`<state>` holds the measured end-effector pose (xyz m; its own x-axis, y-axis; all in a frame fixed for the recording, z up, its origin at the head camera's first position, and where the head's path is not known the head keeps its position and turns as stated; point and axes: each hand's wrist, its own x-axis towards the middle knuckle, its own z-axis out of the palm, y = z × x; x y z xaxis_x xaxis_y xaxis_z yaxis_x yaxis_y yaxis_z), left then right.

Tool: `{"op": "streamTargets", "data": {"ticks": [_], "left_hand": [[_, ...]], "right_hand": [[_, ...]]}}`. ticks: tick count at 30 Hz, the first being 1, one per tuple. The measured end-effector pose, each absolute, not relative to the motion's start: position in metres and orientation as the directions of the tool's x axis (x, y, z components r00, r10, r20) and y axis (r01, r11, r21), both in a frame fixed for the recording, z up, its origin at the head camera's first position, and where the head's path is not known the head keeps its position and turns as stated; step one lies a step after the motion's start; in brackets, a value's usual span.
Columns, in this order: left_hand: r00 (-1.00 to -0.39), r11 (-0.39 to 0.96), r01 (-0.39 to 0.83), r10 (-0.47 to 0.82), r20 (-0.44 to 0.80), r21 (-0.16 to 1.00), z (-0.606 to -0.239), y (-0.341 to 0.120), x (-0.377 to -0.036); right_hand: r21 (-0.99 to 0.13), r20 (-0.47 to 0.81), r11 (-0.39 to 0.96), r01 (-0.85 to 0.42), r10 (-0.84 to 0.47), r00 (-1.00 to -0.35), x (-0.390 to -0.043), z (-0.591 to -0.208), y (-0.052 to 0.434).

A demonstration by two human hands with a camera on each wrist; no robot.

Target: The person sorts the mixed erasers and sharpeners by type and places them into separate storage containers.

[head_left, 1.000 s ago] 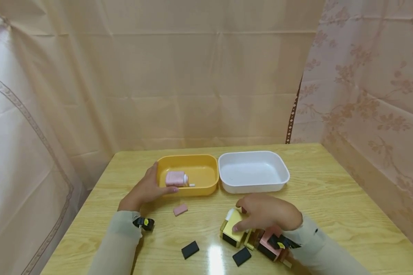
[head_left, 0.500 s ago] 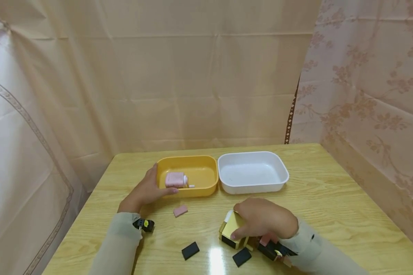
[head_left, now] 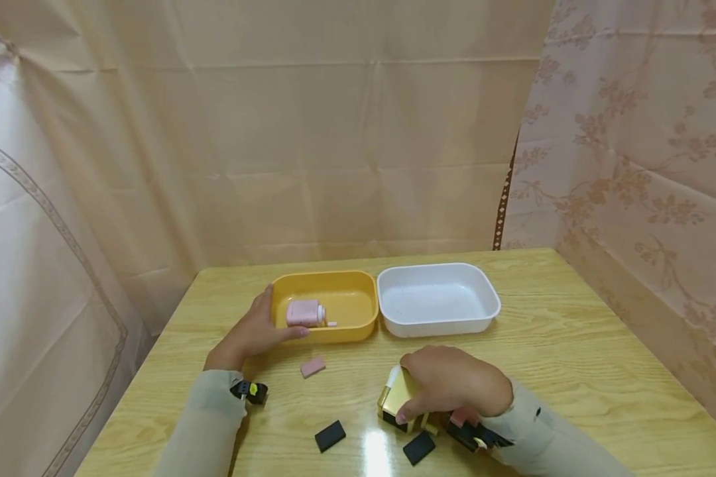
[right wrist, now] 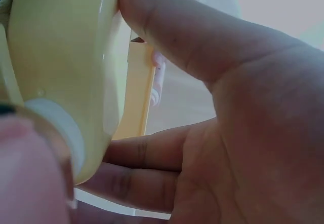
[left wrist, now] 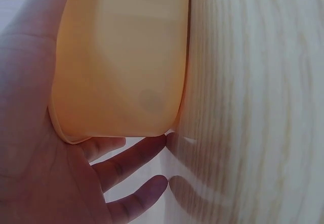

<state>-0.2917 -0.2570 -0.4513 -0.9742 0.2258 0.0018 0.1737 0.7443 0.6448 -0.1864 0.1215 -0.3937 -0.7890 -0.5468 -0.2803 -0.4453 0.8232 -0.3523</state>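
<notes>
My left hand (head_left: 256, 334) holds the left end of a yellow plastic bin (head_left: 358, 333), thumb over the front rim and fingers around the side. Inside the bin lies a pink pencil sharpener (head_left: 303, 313) with a white crank. My right hand (head_left: 456, 383) grips a yellow crank pencil sharpener (head_left: 398, 394) from above, thumb on its near side and fingers at the far side. In the right wrist view the yellow sharpener (right wrist: 61, 46) fills the upper left. Another pink sharpener (head_left: 464, 416) stands under my right wrist, mostly hidden by the wrist camera.
A white plastic bin (head_left: 438, 327) stands against the yellow bin's right side. A small pink block (head_left: 313, 367) like an eraser lies before the yellow bin. Two black rectangular blocks (head_left: 331, 436) lie nearer me, one close to the yellow sharpener. Curtains hang behind the table.
My right hand has come down and slightly left, closing further over the yellow sharpener. That sharpener has shifted slightly left. My left hand stays on the yellow bin.
</notes>
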Motion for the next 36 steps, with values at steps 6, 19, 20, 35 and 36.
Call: {"op": "streamTargets", "data": {"ticks": [6, 19, 20, 35, 36], "left_hand": [[-0.975, 0.749, 0.175, 0.224, 0.004, 0.639, -0.4511, -0.2571, -0.2914], [-0.974, 0.734, 0.174, 0.225, 0.006, 0.656, -0.4511, -0.2560, -0.2904], [-0.974, 0.733, 0.176, 0.227, 0.008, 0.657, -0.4512, -0.2560, -0.2906], [-0.975, 0.746, 0.177, 0.221, 0.013, 0.642, -0.4518, -0.2564, -0.2910], [-0.976, 0.746, 0.173, 0.216, 0.012, 0.643, -0.4515, -0.2563, -0.2908]], "right_hand": [[-0.260, -0.201, 0.820, -0.510, -0.562, -0.802, -0.1868, -0.3938, 0.1227], [-0.206, -0.140, 0.833, -0.514, -0.545, -0.827, -0.1895, -0.3920, 0.1243], [-0.206, -0.138, 0.836, -0.509, -0.540, -0.831, -0.1894, -0.3915, 0.1241], [-0.165, -0.051, 0.819, -0.549, -0.563, -0.825, -0.1871, -0.3874, 0.1259], [-0.166, -0.046, 0.818, -0.550, -0.563, -0.825, -0.1870, -0.3872, 0.1261]]}}
